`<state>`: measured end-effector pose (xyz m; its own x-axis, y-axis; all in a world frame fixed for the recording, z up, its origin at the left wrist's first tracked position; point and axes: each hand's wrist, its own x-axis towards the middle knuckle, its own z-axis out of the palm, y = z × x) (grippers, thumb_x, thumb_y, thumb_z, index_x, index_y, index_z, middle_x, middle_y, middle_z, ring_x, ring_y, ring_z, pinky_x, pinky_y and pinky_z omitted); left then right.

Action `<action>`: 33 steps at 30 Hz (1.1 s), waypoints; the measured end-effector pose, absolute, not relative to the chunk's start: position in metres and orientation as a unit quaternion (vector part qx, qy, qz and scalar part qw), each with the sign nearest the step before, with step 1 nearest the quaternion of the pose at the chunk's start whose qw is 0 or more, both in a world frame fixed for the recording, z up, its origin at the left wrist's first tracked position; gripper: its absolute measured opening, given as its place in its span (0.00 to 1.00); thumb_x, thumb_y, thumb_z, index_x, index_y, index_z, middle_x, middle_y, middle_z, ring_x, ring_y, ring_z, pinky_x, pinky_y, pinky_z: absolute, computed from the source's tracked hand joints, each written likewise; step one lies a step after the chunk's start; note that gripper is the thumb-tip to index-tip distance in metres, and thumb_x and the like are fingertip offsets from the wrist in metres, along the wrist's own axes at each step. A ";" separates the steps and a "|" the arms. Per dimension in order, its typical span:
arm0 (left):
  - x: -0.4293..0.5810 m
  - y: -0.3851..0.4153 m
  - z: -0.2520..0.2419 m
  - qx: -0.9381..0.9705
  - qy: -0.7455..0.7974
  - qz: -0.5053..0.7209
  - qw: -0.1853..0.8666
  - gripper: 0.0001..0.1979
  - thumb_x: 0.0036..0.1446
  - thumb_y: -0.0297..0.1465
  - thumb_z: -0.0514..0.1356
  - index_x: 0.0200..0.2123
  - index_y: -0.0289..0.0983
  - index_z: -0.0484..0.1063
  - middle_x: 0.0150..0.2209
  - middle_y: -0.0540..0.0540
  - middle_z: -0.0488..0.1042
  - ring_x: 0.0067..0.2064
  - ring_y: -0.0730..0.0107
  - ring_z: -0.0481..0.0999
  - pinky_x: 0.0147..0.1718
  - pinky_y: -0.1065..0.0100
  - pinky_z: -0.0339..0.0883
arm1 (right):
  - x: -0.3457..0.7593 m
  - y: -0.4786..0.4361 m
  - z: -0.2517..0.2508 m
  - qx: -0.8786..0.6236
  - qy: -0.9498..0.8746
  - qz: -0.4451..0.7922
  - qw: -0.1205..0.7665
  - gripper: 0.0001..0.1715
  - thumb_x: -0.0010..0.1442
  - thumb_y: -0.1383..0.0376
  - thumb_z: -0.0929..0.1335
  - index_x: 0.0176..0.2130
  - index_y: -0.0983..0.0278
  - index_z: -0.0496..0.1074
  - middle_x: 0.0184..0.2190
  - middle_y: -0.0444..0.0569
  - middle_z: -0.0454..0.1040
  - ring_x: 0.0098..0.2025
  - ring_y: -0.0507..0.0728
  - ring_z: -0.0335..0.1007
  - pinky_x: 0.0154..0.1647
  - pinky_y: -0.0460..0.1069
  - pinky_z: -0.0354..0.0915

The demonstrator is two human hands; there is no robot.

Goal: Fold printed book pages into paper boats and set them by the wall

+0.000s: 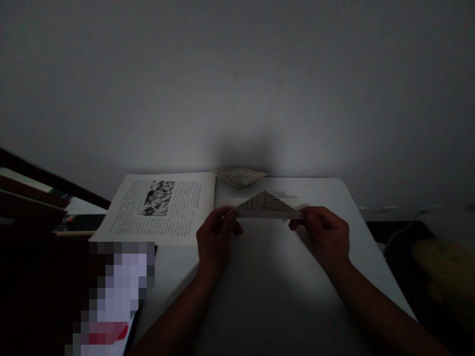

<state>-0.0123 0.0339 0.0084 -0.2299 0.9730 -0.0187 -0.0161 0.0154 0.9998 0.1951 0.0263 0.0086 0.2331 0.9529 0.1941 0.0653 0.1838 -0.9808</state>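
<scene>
The white desk (267, 296) stands in a dim room, pushed up against a pale wall (237, 74). Closest to us, two bare arms reach in over it. The left hand (217, 237) and the right hand (324, 235) are held a little above the desk, well apart from each other. Between them is a folded paper triangle (267, 206), made from a printed page, with its long edge down and its point up. Each grip is pinched shut on one end of that long edge, the left on the left corner and the right on the right corner (the fingertips are hard to see in the dark). To do this bit well, I think both pinches should be soft and even, so the paper does not bend or tear. The corners should line up before any crease is pressed hard. Laying the paper down on the desk would help make a crease sharp. Further back on the left lies an open book (159, 207) with a picture on its page. Behind the triangle, right by the wall, sits a small paper boat (240, 176).
</scene>
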 end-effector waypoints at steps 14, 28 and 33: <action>-0.013 0.032 0.014 0.442 0.590 0.524 0.426 0.13 0.57 0.37 0.56 0.29 0.34 0.72 0.19 0.50 0.74 0.24 0.75 0.71 0.28 0.73 0.66 | 0.200 0.030 0.009 -0.558 -0.517 0.405 0.507 0.14 0.56 0.57 0.68 0.29 0.63 0.78 0.25 0.47 0.78 0.30 0.56 0.75 0.33 0.49 0.69; -0.011 0.032 0.017 0.447 0.626 0.522 0.369 0.10 0.52 0.36 0.61 0.27 0.35 0.78 0.23 0.49 0.77 0.27 0.71 0.76 0.31 0.71 0.70 | 0.195 0.032 0.001 -0.565 -0.419 0.379 0.601 0.10 0.50 0.60 0.73 0.33 0.62 0.78 0.28 0.45 0.79 0.26 0.55 0.75 0.30 0.51 0.74; -0.011 0.033 0.014 0.408 0.611 0.548 0.400 0.10 0.50 0.35 0.63 0.32 0.33 0.77 0.23 0.49 0.77 0.26 0.71 0.77 0.29 0.72 0.72 | 0.193 0.035 -0.001 -0.566 -0.388 0.379 0.621 0.14 0.47 0.62 0.74 0.36 0.63 0.77 0.28 0.45 0.78 0.26 0.54 0.76 0.27 0.50 0.76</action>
